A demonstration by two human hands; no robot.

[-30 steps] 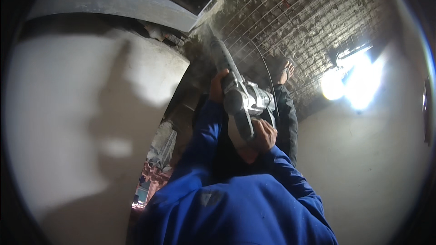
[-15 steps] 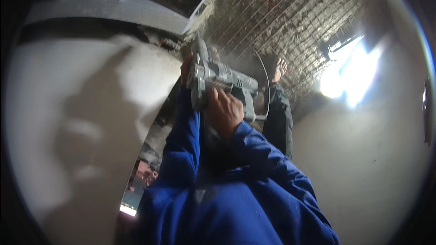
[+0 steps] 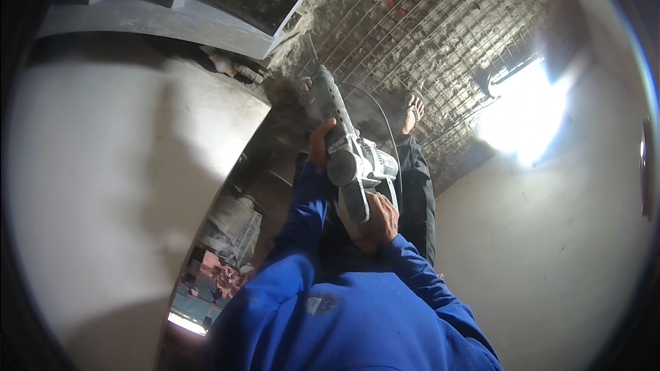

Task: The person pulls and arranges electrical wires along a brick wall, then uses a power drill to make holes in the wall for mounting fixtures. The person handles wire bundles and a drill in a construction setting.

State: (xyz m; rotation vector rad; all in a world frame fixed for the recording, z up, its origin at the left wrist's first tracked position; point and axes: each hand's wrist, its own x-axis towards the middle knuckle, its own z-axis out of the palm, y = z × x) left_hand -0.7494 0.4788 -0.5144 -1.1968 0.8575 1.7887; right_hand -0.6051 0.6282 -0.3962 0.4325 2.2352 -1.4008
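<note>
A dusty grey demolition hammer (image 3: 354, 163) slants away from my body, its barrel toward the far side. A thin chisel bit (image 3: 312, 49) runs from its nose to the rough broken concrete beside the grey frame; I cannot make out whether the tip touches. My left hand (image 3: 320, 143) is closed at the left side of the tool, thumb up, with most of its fingers hidden behind the casing. At the rear handle, my right hand (image 3: 381, 221) is wrapped round the grip. A power cable (image 3: 379, 104) loops from the tool's right side.
Metal mesh (image 3: 440, 17) lies over the rough concrete ahead. A bright lamp (image 3: 526, 113) glares at right. Grey framework (image 3: 165, 17) stands at far left. Pale walls (image 3: 103, 185) flank me. My sandalled foot (image 3: 411, 115) rests by the mesh. Wrapped bundles (image 3: 234, 230) lie lower left.
The hammer has swung from lying crosswise to pointing away, exposing its barrel and bit. Both hands have come nearer my body, the right one lower and further right. Dust over the concrete has thinned.
</note>
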